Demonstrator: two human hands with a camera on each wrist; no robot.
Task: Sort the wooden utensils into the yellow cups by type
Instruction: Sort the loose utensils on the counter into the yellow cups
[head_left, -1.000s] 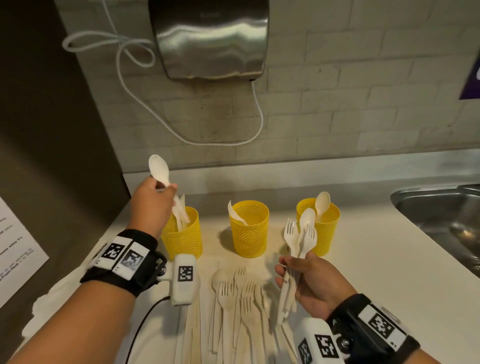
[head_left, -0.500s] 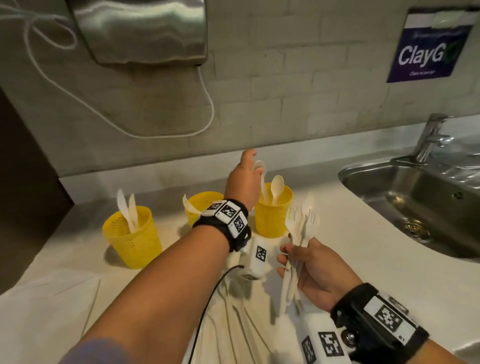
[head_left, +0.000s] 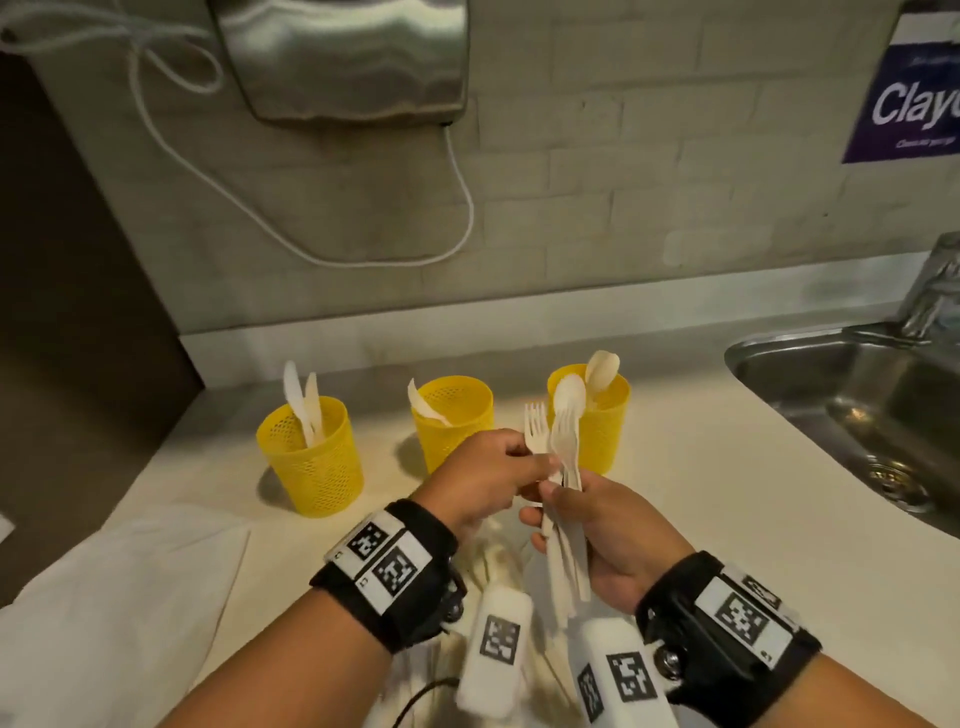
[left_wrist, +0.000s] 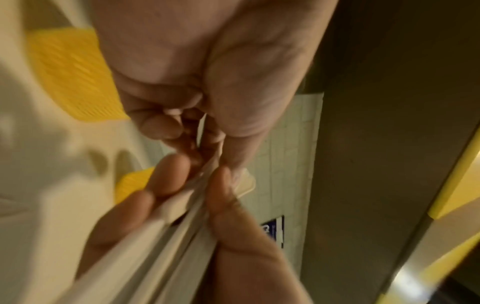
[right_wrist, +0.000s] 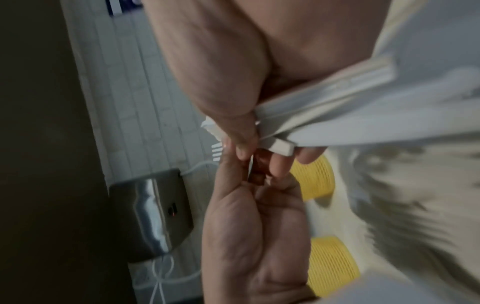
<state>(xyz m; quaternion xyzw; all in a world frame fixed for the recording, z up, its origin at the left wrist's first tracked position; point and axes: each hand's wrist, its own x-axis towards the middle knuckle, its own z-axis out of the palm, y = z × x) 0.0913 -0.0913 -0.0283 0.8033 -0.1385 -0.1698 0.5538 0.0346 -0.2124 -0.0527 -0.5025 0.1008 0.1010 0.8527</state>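
Nearest us, our right hand (head_left: 613, 535) grips a bundle of wooden utensils (head_left: 563, 525) w/ curled fingers; our left hand (head_left: 485, 480) pinches one fork (head_left: 536, 428) at the top. Risk: pulling it drags neighbours out, since handles overlap, and they'd drop on the desk (head_left: 727, 519). Beyond stand three yellow cups (head_left: 311, 462), partly filled; right cup (head_left: 602, 431) sits just behind the bundle. Sink (head_left: 857, 395) far right.

Both forearms are extended forward, each wrist banded with a black strap. The right hand (head_left: 602, 535) is held palm-up, its fingers curled round a bundle of wooden utensils (head_left: 563, 525). The left hand (head_left: 488, 475) is brought against it from the left, and the bundle's necks are pinched by its fingertips (left_wrist: 221, 166).
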